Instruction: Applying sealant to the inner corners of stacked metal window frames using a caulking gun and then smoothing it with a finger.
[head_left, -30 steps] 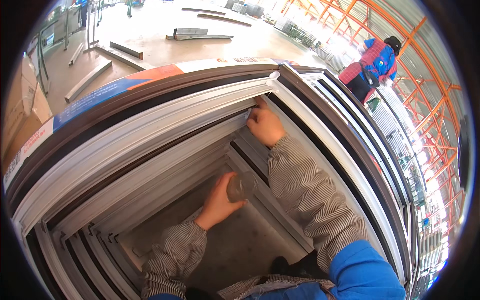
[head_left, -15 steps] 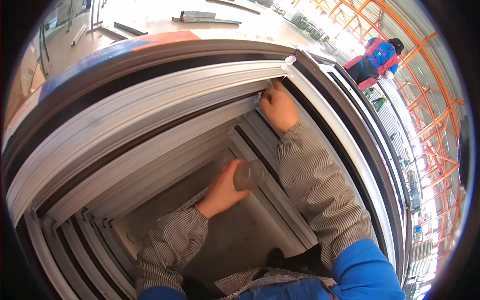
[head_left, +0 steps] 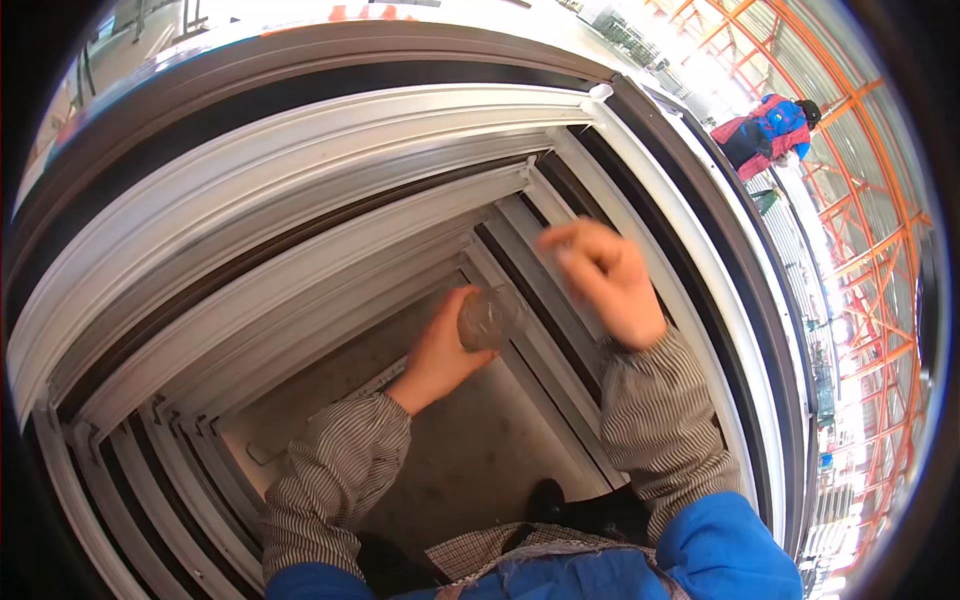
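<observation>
Clear bottle [head_left: 490,318] sits in the curled fingers of the left hand [head_left: 440,355], held low inside the stack of white window frames [head_left: 330,190]. The right hand [head_left: 605,280] hangs blurred above the right-side rails, fingers loosely bent around nothing. Nothing shows as applied to the frames; judging by this, the work remains ahead. A person in blue [head_left: 770,130] stands well apart.

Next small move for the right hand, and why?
Probably bring the right hand down onto the white frame beside the left hand. It is blurred and lifted off the frame, fingers curled, while the left hand has its grip on a small clear bottle there.
</observation>
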Demonstrator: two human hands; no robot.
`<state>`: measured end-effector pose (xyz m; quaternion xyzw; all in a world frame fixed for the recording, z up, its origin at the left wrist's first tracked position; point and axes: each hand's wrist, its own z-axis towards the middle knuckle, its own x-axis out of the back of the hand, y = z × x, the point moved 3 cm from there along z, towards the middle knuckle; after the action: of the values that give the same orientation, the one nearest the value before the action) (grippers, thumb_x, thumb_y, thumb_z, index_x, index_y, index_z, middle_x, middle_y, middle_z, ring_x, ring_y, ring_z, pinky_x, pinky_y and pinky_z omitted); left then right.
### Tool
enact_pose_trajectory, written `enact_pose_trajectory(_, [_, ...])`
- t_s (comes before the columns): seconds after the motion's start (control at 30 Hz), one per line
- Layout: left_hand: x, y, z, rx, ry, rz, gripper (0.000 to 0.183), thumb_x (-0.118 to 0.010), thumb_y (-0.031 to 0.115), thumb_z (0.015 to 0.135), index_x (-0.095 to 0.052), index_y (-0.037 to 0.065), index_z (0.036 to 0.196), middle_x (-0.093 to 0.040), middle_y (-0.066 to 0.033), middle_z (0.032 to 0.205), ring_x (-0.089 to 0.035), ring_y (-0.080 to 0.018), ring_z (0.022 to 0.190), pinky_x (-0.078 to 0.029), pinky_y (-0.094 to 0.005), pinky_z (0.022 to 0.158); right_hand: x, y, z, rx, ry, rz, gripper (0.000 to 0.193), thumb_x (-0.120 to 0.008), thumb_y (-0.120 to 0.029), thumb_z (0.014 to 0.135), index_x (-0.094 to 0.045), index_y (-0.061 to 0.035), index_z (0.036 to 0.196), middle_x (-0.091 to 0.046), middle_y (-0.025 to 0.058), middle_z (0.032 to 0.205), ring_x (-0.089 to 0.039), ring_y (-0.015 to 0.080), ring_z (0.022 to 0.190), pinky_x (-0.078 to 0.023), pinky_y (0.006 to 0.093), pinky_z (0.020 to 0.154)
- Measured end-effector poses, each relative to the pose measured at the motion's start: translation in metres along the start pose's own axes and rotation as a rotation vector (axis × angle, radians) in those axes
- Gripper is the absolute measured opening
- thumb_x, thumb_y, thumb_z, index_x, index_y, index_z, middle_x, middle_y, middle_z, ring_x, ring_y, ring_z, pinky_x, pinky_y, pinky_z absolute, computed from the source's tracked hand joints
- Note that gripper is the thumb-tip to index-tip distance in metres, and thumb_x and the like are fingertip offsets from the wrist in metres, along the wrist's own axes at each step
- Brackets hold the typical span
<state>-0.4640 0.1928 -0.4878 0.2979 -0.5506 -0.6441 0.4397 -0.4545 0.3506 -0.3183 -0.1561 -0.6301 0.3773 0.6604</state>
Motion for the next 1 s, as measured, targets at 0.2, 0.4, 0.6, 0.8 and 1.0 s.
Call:
enact_pose_trajectory(0.2, [0.005, 0.007, 0.004, -0.081, 0.096, 0.101, 0.068, -0.077, 0.008, 0.065, -0.042, 0.011, 0.124, -0.049, -0.0125, 0.123, -0.051, -0.0321, 0.115, -0.045, -0.0388, 0.091, -0.043, -0.007, -0.031, 0.033, -0.491, -0.373, 0.016, -0.066, -0.017, 0.079, -0.061, -0.0043, 0.071, -0.054, 0.0191, 0.122, -0.065, 0.0242, 0.069, -0.051, 0.0321, 0.061])
enact_pose_trajectory(0.4, [0.005, 0.019, 0.006, -0.172, 0.118, 0.209, 0.065, -0.077, 0.007, 0.063, -0.045, 0.010, 0.120, -0.049, -0.0116, 0.121, -0.053, -0.0330, 0.111, -0.047, -0.0393, 0.087, -0.057, 0.003, -0.023, 0.013, -0.663, -0.489, 0.017, -0.064, -0.022, 0.080, -0.063, -0.0057, 0.074, -0.052, 0.0153, 0.128, -0.065, 0.0263, 0.080, -0.050, 0.0378, 0.069])
enact_pose_trajectory(0.6, [0.010, 0.007, 0.003, -0.159, 0.148, 0.145, 0.070, -0.078, 0.005, 0.061, -0.044, 0.009, 0.122, -0.049, -0.0134, 0.120, -0.051, -0.0333, 0.112, -0.045, -0.0387, 0.092, -0.034, 0.008, -0.013, 0.026, -0.506, -0.064, 0.018, -0.063, -0.019, 0.081, -0.061, -0.0023, 0.076, -0.047, 0.0197, 0.133, -0.062, 0.0296, 0.091, -0.048, 0.0368, 0.076])
enact_pose_trajectory(0.8, [0.013, -0.006, 0.004, -0.087, 0.143, 0.076, 0.072, -0.079, 0.005, 0.061, -0.043, 0.008, 0.123, -0.048, -0.0130, 0.123, -0.048, -0.0324, 0.116, -0.041, -0.0394, 0.096, -0.027, 0.046, 0.017, -0.050, 0.129, -0.310, 0.015, -0.061, -0.015, 0.081, -0.060, -0.0003, 0.078, -0.035, 0.0220, 0.144, -0.061, 0.0335, 0.098, -0.047, 0.0354, 0.084])
enact_pose_trajectory(1.0, [0.014, -0.007, 0.003, -0.058, 0.143, 0.136, 0.074, -0.079, 0.008, 0.062, -0.043, 0.009, 0.126, -0.051, -0.0146, 0.124, -0.050, -0.0303, 0.116, -0.041, -0.0382, 0.096, -0.037, 0.070, 0.042, -0.156, 0.199, -0.394, 0.018, -0.059, -0.018, 0.079, -0.064, -0.0015, 0.082, -0.032, 0.0168, 0.146, -0.062, 0.0357, 0.095, -0.048, 0.0384, 0.087])
